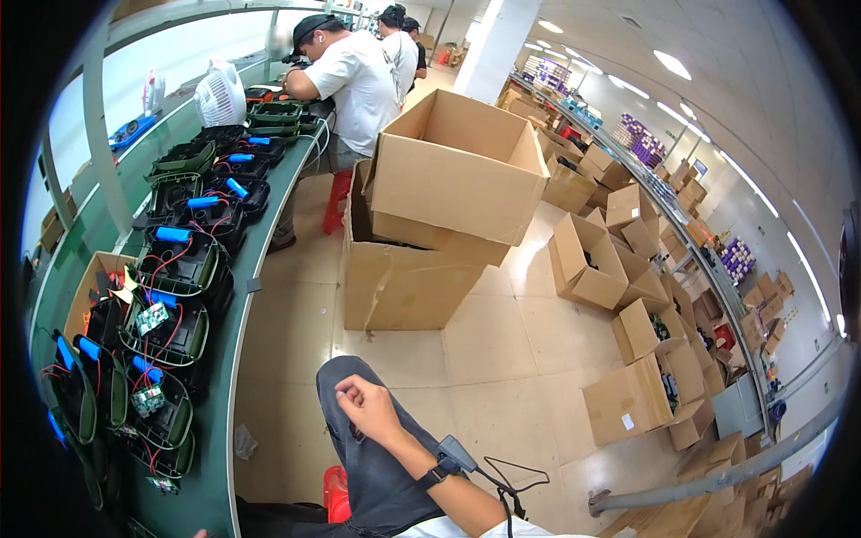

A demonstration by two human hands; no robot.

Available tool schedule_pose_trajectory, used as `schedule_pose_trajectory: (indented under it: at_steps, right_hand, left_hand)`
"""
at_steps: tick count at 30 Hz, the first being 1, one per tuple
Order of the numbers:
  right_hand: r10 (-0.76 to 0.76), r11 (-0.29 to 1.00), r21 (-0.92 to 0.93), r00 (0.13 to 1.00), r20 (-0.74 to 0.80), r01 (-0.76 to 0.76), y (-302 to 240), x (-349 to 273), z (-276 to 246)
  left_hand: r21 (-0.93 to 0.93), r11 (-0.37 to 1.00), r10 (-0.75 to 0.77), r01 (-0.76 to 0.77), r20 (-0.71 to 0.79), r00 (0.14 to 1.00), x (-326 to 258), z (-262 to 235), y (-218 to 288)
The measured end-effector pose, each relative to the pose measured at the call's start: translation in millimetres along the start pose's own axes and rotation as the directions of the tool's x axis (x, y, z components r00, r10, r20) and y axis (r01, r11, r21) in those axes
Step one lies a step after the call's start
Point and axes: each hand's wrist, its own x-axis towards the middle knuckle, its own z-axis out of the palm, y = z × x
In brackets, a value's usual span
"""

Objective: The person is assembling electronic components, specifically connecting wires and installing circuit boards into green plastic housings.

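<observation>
Fingers point(348, 387) of right hand point(371, 412): curled loosely inward and drawn together, pinching nothing visible, lying over the raised knee point(337, 375).
Left hand point(202, 534): barely showing at the lower edge; cannot tell how held.
Green-black housings point(176, 430): lined along the green bench point(215, 462), well apart from the right hand.
Handling: probably light, stiff-shelled, slightly slippery; best gripped by the outer rim.
Circuit board point(149, 401) and red wires point(177, 321): likely fragile, poor holds.
Blue cell point(147, 368): probably smooth, dense.
Carton label point(628, 420): white, too small to read; no brand legible on housings.

Stacked cardboard boxes point(453, 186), white fan point(220, 97)
</observation>
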Motion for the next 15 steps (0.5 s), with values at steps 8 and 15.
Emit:
schedule_pose_trajectory:
  at_steps: [8,15]
  right_hand:
    - [0.008,0.999,0.041,0.998,-0.063,-0.006,10.2,5.2,8.6]
    - [0.016,0.997,0.072,0.993,-0.12,-0.007,20.7,6.9,6.9]
  left_hand:
    - [0.129,0.991,-0.025,0.021,0.025,0.999,-3.6,-20.2,-11.5]
    - [0.0,1.0,0.012,-0.012,0.043,0.999,0.0,-6.2,0.0]
